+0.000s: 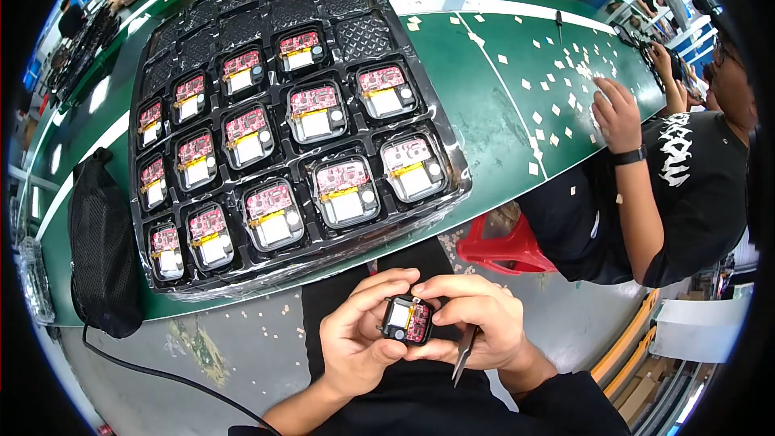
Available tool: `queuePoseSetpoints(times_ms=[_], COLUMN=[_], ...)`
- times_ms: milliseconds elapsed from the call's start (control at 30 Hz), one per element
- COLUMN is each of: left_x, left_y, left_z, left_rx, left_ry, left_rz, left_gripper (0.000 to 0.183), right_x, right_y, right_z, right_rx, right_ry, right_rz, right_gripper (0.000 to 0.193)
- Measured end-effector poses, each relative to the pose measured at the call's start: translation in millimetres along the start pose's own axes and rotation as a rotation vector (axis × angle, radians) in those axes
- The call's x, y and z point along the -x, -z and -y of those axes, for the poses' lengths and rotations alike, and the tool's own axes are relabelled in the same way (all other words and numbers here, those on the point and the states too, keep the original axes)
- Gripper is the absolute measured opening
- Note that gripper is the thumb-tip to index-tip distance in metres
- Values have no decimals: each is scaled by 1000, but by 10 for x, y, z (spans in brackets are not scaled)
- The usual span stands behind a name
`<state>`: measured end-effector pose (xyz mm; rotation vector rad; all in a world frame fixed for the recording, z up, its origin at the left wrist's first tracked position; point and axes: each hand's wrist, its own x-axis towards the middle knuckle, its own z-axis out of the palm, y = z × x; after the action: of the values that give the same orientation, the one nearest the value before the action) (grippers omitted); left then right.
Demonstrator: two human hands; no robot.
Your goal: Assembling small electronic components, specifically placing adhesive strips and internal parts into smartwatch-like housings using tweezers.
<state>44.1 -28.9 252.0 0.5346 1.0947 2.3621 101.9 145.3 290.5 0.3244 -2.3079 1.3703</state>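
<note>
Between both hands, over my lap, is a small square black watch case [399,334] with its inside facing up. A red circuit board, a whitish battery-like block and a strip of yellow tape show in it. My left hand [352,339] is closed on the case's left side, thumb at its lower edge. My right hand [483,315] pinches its right side with thumb and fingers. Dark tweezers [463,353] lie in that same right hand, tips pointing down, away from the case. In front stands a black moulded tray [365,39] with similar open cases in its nearer pockets.
The tray rests on a green workbench [484,153]. A black mesh bag [103,242] and a black cable [169,378] are at left. Small pale squares [537,117] lie scattered on the bench, where a co-worker's hand [617,117] reaches. A red stool [504,246] stands beneath.
</note>
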Motion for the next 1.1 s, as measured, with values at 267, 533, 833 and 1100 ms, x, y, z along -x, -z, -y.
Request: queuePoseSetpoints(times_ms=[267,533,833,1100], left_x=[73,136,138,138], left_y=[20,74,83,94], left_z=[-15,-27,-7,5], left_rx=[-41,40,52,11], left_ry=[91,103,91,62], left_rz=[-305,-283,-228,-214], left_gripper=[80,74,71,71], right_x=[21,45,46,28], right_y=[-49,-167,-200,-218], right_z=[105,-31,-53,-43], right_rx=[134,573,600,288], right_ry=[-301,58,111,-80], right_rz=[23,-59,-61,-89], right_gripper=[53,42,47,43])
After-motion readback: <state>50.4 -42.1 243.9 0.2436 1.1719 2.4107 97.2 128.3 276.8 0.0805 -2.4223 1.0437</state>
